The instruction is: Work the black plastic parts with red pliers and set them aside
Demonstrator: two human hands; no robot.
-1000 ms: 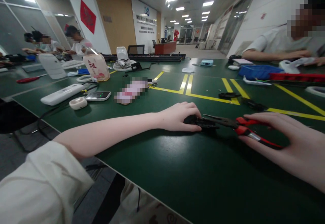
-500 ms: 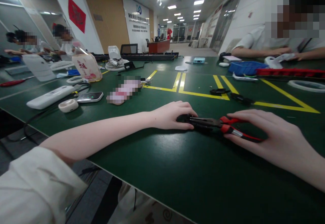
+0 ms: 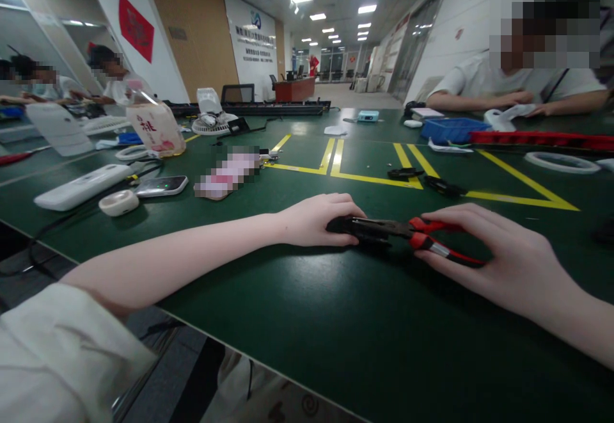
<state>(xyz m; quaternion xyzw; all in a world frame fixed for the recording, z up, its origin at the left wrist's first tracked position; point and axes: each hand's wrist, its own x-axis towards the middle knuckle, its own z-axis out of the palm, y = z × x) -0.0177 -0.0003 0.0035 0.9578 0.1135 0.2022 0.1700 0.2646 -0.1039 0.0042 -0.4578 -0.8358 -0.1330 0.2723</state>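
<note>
My left hand [image 3: 322,219] is closed around a small black part [image 3: 371,236] resting low over the green table; its exact kind I cannot make out. In my right hand [image 3: 511,250] is a pair of pliers [image 3: 425,234] with red and black handles, thumb below and fingers above. The plier jaws point left and reach onto the black part beside my left fingertips. Whether the jaws grip it is hidden. Beyond my hands, two more black pieces lie by the yellow tape: one smaller piece [image 3: 405,173] and one longer piece [image 3: 445,186].
Yellow tape [image 3: 374,180] marks the green table [image 3: 297,320]. To the left are a phone [image 3: 228,173], a white device [image 3: 81,186], a drink bottle [image 3: 154,125] and a small fan [image 3: 211,116]. A blue bin [image 3: 451,130] stands at right, before a seated person [image 3: 513,90].
The whole view has shifted slightly, so things appear a little further left. Both hands keep their holds on the black part and the pliers.
</note>
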